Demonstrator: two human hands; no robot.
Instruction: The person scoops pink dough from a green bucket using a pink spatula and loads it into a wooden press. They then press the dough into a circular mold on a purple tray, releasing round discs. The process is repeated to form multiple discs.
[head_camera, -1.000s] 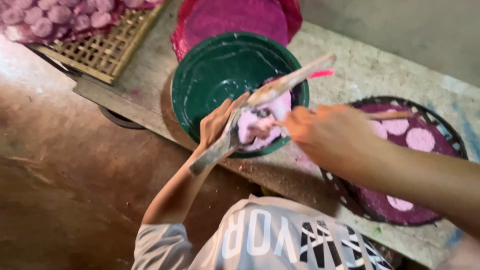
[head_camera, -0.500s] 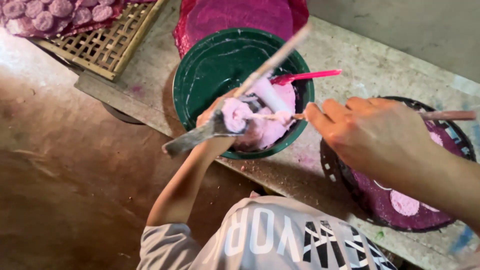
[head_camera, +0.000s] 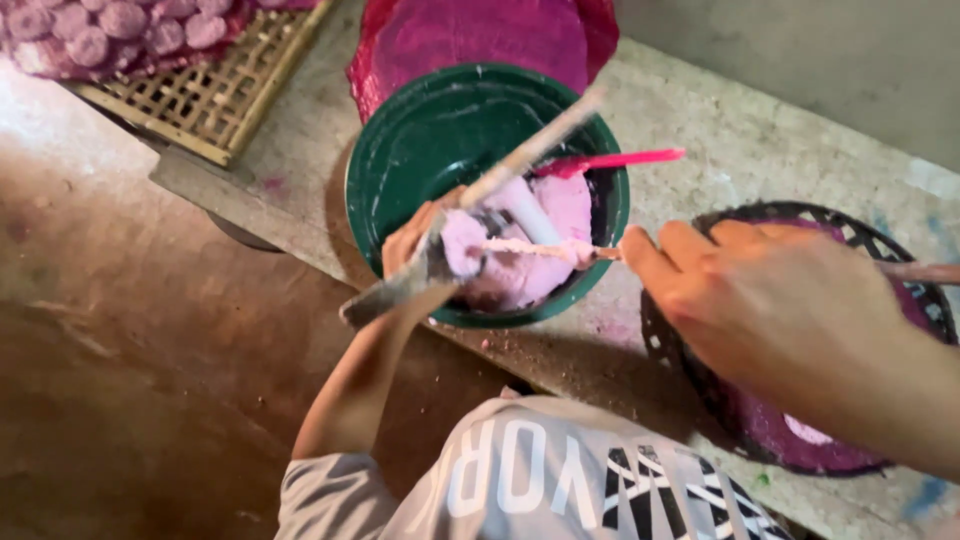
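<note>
Pink dough (head_camera: 530, 250), soft and wet, heaped against the near right wall of a dark green plastic bowl (head_camera: 430, 140), with one lump of it riding on a long flat wooden paddle (head_camera: 470, 210) held slantwise across the bowl. Left hand (head_camera: 410, 245) clenched around the paddle near its lower end, fingers wrapped tight, wrist resting at the bowl's near rim. Thin stick (head_camera: 540, 250), coated in the same pink paste, lying level from the lump toward the right hand (head_camera: 760, 290); fingers there laid close together and extended, seemingly pinching the stick at its right end, though the grip itself hidden behind the hand. Bright pink plastic spatula (head_camera: 610, 160) leaning in the bowl, handle poking out over the far right rim. Just behind the bowl, a red basin (head_camera: 480, 35) of deep magenta stuff, touching or nearly touching the green rim. To the right, under the right hand, a dark woven tray (head_camera: 800, 215) holding purple paste with pale patches. All set on a rough grey concrete ledge (head_camera: 720, 130). Far left, a bamboo lattice rack (head_camera: 220, 100) bearing rows of small round pink cakes (head_camera: 110, 25). Below, brown earthen floor (head_camera: 130, 350) and a grey printed shirt (head_camera: 520, 480).
</note>
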